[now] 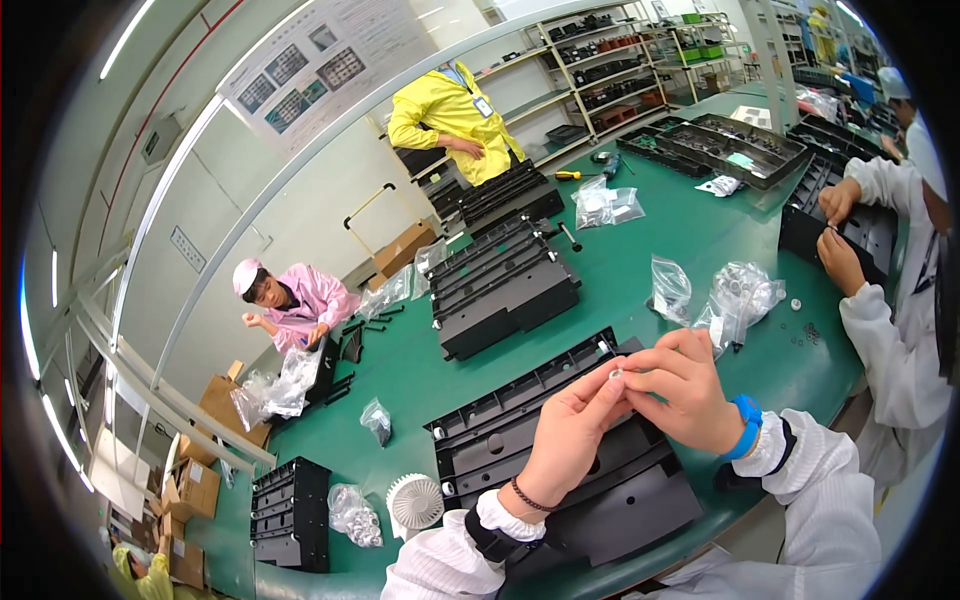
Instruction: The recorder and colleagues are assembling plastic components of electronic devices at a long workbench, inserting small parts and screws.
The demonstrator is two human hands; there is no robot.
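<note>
My left hand [568, 432] and my right hand [684, 388] meet above a black plastic housing [632, 506] on the green table. Their fingertips are pinched together on a small pale round part [616, 374], too small to make out fully. The housing lies right under my hands, with ribs, holes and white rollers [447, 489] along its left edge. My forearms hide part of its near side. Beyond my right hand sits a plastic bag of white round parts [742, 296], with a flatter clear bag [670, 286] beside it.
More black housings [505, 290] stand farther back and at left [290, 515]. A small white fan [414, 502] and a bag of white rings [355, 515] are left of my arm. Small rings [812, 334] lie at right, near a co-worker's hands [840, 255]. Other people work across the table.
</note>
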